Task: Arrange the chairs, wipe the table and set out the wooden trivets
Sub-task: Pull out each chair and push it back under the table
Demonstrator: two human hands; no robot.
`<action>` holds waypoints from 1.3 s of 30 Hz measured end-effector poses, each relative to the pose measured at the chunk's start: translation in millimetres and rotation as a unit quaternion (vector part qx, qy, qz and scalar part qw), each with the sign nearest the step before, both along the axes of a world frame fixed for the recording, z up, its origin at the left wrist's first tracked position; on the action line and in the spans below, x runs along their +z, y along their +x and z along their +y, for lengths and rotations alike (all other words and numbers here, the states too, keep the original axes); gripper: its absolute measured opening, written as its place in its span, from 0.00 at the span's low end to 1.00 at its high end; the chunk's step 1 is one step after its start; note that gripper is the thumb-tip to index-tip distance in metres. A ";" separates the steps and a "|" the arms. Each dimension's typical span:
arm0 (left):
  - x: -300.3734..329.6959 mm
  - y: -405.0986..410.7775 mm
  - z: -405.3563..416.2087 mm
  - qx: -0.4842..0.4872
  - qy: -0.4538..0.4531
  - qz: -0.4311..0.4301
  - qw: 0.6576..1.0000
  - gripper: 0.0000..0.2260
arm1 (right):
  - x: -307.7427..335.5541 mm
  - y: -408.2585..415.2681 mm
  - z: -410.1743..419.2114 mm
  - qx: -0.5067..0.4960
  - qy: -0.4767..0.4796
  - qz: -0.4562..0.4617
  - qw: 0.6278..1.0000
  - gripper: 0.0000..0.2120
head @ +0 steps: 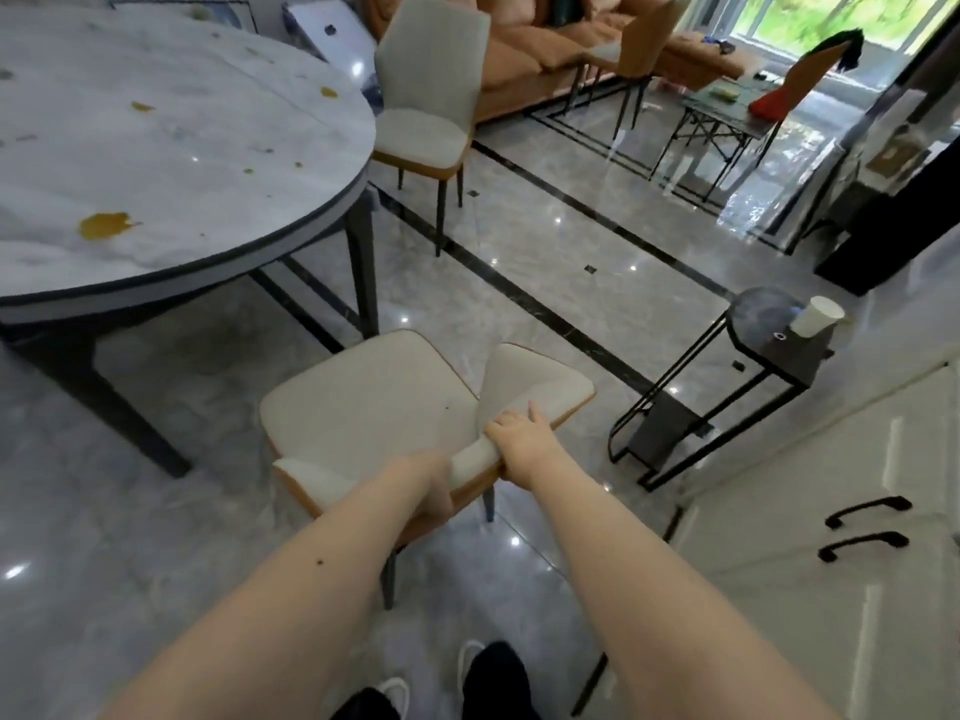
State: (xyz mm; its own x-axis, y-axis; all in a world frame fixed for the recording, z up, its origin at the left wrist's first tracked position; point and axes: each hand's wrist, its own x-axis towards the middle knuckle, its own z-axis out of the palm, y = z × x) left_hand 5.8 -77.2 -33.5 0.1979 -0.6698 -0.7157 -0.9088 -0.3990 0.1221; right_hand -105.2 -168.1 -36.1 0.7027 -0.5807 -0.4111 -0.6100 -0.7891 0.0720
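Note:
A white-cushioned chair (pixel 363 402) with an orange shell stands on the floor in front of me, its seat facing the round marble table (pixel 171 163). My left hand (pixel 431 491) grips the top of its backrest from the left. My right hand (pixel 519 439) holds the same backrest edge from the right. The table top carries several yellow-orange stains (pixel 104 226). A second white chair (pixel 426 116) stands at the table's far right side. No trivets or cloth show in view.
A small dark side table (pixel 769 350) with a tipped paper cup (pixel 815 315) stands to the right. White cabinets (pixel 831 511) with black handles fill the lower right. Further chairs, an orange sofa (pixel 545 49) and a glass coffee table (pixel 727 111) are at the back.

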 end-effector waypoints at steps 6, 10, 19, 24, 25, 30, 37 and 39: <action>10.6 -3.1 -8.8 0.056 0.079 -0.004 0.995 0.30 | -6.4 10.5 -27.5 0.140 0.025 0.059 0.988 0.16; 10.3 -7.9 -5.7 0.098 0.066 -0.007 0.993 0.28 | -6.6 14.7 -35.2 0.192 0.052 0.086 0.976 0.16; 11.8 2.7 -10.8 0.128 0.068 -0.019 0.989 0.23 | -2.3 33.8 -49.8 0.293 0.027 0.104 0.950 0.13; 14.2 21.2 -15.0 0.129 0.081 -0.021 0.988 0.24 | 1.2 57.1 -52.8 0.328 0.007 0.112 0.938 0.14; 15.4 25.1 -15.8 0.129 0.082 -0.022 0.988 0.24 | 1.5 61.7 -53.5 0.330 0.006 0.111 0.937 0.14; 20.5 54.4 -20.0 0.138 0.098 -0.022 0.985 0.23 | 2.7 92.5 -61.4 0.346 -0.007 0.105 0.932 0.14; 15.3 103.1 -24.2 0.188 0.070 -0.005 0.980 0.19 | -8.3 147.5 -71.6 0.356 -0.031 0.100 0.929 0.14; 12.4 119.9 -25.3 0.197 0.058 -0.004 0.979 0.19 | -8.9 165.7 -74.6 0.358 -0.031 0.096 0.928 0.14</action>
